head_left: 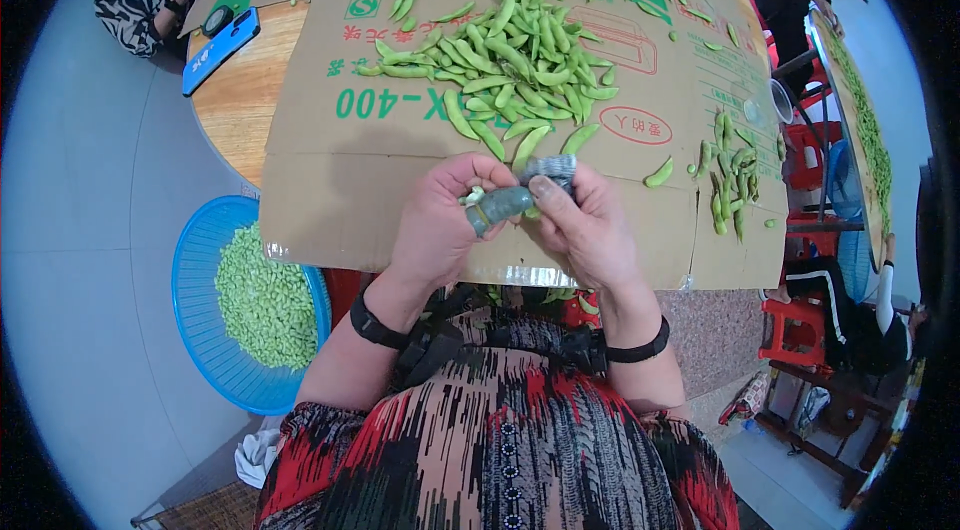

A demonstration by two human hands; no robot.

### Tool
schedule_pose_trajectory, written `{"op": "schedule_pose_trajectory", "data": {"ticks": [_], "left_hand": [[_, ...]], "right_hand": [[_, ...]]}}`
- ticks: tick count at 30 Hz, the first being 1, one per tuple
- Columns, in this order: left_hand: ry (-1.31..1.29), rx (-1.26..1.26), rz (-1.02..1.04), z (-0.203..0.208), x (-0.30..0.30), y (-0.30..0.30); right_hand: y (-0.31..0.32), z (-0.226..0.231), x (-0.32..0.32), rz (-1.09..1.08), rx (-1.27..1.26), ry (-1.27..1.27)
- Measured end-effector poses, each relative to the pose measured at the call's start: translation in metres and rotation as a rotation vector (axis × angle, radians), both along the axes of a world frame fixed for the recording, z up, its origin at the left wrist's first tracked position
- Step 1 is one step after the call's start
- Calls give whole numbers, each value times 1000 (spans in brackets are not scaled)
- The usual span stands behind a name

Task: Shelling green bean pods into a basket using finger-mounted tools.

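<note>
My left hand and my right hand meet above the near part of the cardboard. A grey-green finger cover wraps my left thumb, and a grey striped cover wraps a right finger. Pale shelled beans show in the curled fingers of my left hand. My right thumb and fingers pinch a green bean pod, mostly hidden between both hands. Just beyond them lies a heap of green bean pods.
A blue basket of shelled beans stands low at the left. Darker pods lie at the right on the cardboard. A blue phone rests on the wooden table. Other people sit or stand at far left and right, near red stools.
</note>
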State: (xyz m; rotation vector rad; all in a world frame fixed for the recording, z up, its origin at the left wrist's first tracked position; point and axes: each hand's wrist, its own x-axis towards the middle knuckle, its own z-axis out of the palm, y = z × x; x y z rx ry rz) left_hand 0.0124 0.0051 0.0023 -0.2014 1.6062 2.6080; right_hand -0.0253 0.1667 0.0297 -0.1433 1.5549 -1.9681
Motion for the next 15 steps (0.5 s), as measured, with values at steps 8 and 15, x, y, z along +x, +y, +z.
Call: {"op": "schedule_pose_trajectory", "data": {"ticks": [8, 15], "left_hand": [[-12, 150, 119, 8, -1, -28], [-78, 207, 61, 15, -2, -12]], "right_hand": [[-4, 28, -9, 21, 918, 744], [-13, -8, -10, -144, 993, 937]]}}
